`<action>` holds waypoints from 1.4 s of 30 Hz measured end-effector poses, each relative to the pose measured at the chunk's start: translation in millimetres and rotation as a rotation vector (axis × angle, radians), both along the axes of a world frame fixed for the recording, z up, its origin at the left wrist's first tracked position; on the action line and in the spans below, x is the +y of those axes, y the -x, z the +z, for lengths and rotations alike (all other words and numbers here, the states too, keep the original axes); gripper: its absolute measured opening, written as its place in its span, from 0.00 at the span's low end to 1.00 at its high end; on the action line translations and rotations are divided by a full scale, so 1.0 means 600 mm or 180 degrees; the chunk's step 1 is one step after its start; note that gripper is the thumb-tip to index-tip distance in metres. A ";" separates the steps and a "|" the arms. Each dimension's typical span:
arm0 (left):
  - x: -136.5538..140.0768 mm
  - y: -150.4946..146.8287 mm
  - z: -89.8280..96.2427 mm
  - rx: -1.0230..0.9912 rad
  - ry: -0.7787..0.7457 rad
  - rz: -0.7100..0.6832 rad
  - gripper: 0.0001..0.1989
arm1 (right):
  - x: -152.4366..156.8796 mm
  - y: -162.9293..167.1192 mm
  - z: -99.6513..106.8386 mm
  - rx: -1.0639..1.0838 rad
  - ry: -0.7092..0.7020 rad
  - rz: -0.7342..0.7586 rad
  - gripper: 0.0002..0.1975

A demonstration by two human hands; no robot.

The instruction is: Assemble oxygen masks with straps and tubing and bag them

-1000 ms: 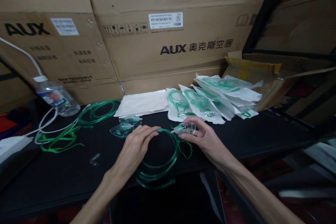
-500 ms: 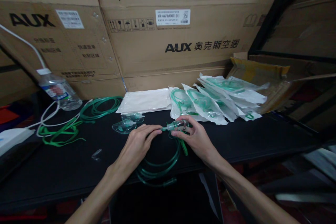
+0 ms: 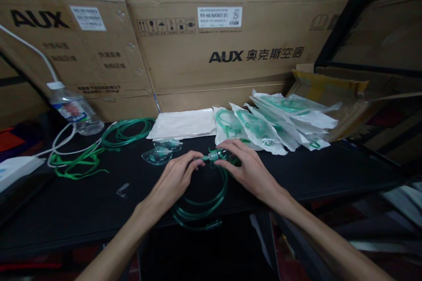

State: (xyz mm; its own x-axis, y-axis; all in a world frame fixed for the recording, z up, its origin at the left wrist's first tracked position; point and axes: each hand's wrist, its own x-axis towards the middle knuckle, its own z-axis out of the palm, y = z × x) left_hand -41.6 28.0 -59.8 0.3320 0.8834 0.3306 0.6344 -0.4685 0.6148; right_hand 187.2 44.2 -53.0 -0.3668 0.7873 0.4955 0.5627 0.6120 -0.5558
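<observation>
A clear green oxygen mask point(image 3: 225, 154) is gripped by my right hand point(image 3: 245, 162), thumb below and fingers above. Its pale connector point(image 3: 213, 155) points left, and much of the mask is hidden behind the fingers. My left hand point(image 3: 183, 171) pinches the end of the green oxygen tubing point(image 3: 198, 216) right at that connector; how deep the tube sits on it I cannot tell. The tubing drops in loops between my forearms, over the table's front edge. Just left of my left hand lie two more clear masks point(image 3: 157, 155).
On the black table point(image 3: 89, 210) lie coiled green tubing point(image 3: 128, 134), green elastic straps point(image 3: 77, 166) and a small clear piece point(image 3: 122, 190). Behind are a white packet point(image 3: 183, 124) and several bagged masks point(image 3: 259, 126). A plastic bottle point(image 3: 77, 112) and power strip point(image 3: 20, 169) stand left; cardboard boxes point(image 3: 214, 79) back everything.
My right hand has turned over the mask, its fingers covering more of it. The green strap that hung under that hand no longer shows. My left hand stays at the connector.
</observation>
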 end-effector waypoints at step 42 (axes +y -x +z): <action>0.008 0.008 -0.016 -0.0107 -0.0458 -0.0209 0.13 | 0.039 0.031 0.073 -0.1652 -0.0201 0.0906 0.08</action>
